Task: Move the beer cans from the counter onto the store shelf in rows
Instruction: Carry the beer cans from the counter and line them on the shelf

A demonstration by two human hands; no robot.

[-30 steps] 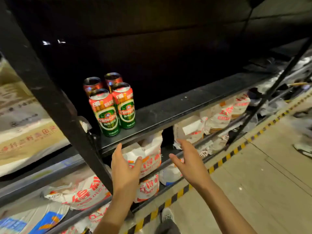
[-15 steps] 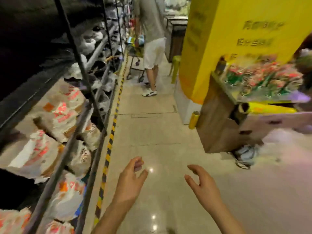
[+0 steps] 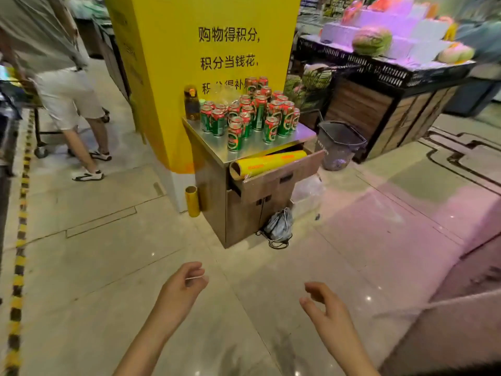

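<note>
Several green and red beer cans (image 3: 250, 115) stand clustered on the metal top of a small wooden counter (image 3: 303, 131) against a yellow pillar (image 3: 173, 77). My left hand (image 3: 181, 287) and my right hand (image 3: 324, 305) hang in front of me over the tiled floor, well short of the counter. Both hold nothing, with fingers loosely curled and apart. The store shelf is out of view except for a dark edge at the far left.
A yellow film roll (image 3: 268, 164) lies in the counter's half-open drawer. Another roll (image 3: 192, 200) stands by the pillar, a bag (image 3: 279, 226) lies at the counter's foot, a basket (image 3: 339, 143) beside it. A person (image 3: 67, 85) stands at left. A watermelon display (image 3: 379, 50) is at right.
My view has swung right, from the shelf with its few cans, across the aisle, to the counter. Both hands stayed empty and dropped lower.
</note>
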